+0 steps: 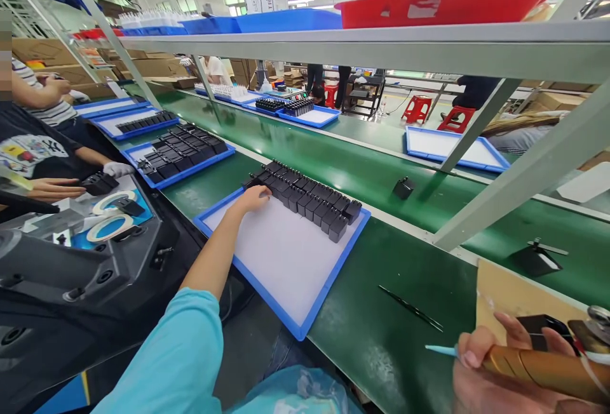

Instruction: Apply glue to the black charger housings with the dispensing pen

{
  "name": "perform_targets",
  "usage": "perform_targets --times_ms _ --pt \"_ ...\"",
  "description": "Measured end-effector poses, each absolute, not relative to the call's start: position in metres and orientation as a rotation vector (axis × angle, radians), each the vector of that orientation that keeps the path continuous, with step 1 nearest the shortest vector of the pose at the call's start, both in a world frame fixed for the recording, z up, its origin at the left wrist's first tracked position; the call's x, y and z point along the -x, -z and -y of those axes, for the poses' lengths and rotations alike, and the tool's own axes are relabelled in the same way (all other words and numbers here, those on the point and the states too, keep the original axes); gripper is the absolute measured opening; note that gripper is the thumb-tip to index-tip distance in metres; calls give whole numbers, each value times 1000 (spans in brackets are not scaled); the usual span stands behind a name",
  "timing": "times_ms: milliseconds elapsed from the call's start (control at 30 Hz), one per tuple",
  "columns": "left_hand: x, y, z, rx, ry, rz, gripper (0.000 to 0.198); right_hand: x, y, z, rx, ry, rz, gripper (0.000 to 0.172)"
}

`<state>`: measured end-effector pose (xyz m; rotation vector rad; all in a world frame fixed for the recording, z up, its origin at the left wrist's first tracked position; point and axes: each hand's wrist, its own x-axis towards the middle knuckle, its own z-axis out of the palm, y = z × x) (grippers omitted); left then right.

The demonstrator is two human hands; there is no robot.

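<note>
My left hand reaches out over a blue-rimmed white tray and rests, fingers curled, against the near end of the rows of small black blocks standing along its far edge. At the lower right, my right hand is closed round a brown, tape-wrapped tool handle, and a thin light-blue stick pokes out beside the fingers. A black block sits just behind that hand, in front of a piece of brown card.
A green conveyor belt carries one loose black block and more blue trays. Black tweezers lie on the green bench. Another person's hands work at the left near tape rolls. Metal shelf struts cross overhead.
</note>
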<state>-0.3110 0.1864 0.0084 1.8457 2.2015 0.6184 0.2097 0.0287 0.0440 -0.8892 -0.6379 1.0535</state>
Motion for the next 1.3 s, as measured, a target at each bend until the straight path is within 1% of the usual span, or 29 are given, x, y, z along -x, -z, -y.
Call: perform_targets --times_ms 67,133,267,333,400,500,567,667,767,967,1067,1200,1300 --pt "311 -4 -189 -1857 -603 -2158 26 -202 -51 -28 906 -938 605 36" --pt "311 -2 -189 -1865 -601 -2131 30 -197 -54 -27 912 -896 591 35" --pt "305 -2 -185 -1916 -591 -2022 25 -193 -54 -29 887 -871 575 36" --pt "299 -3 -183 -1945 -584 -1957 29 -195 -51 -30 859 -849 573 36" --pt "294 -4 -181 -1957 -583 -1917 33 -198 -47 -32 798 -861 609 39" --pt "285 -8 -179 -1966 -550 -1843 27 -204 -39 -34 681 -881 689 46" --pt "278 -10 -179 -1983 -522 -1788 24 -207 -34 -35 631 -893 732 46" --pt "268 -13 -179 -2002 -518 -1752 27 -208 -31 -35 614 -900 736 44" --pt "260 -14 -179 -1997 -498 -1700 27 -207 -29 -35 635 -900 725 46" --pt "244 -14 -176 -2001 -471 -1629 37 -208 -26 -35 590 -901 737 49" --pt "231 -13 -174 -2005 -426 -1537 34 -206 -27 -36 570 -909 731 50" --pt "211 -13 -171 -2001 -414 -1504 38 -203 -31 -35 556 -893 725 49" --pt "192 -15 -169 -1992 -381 -1423 34 -201 -35 -34 540 -900 749 46"
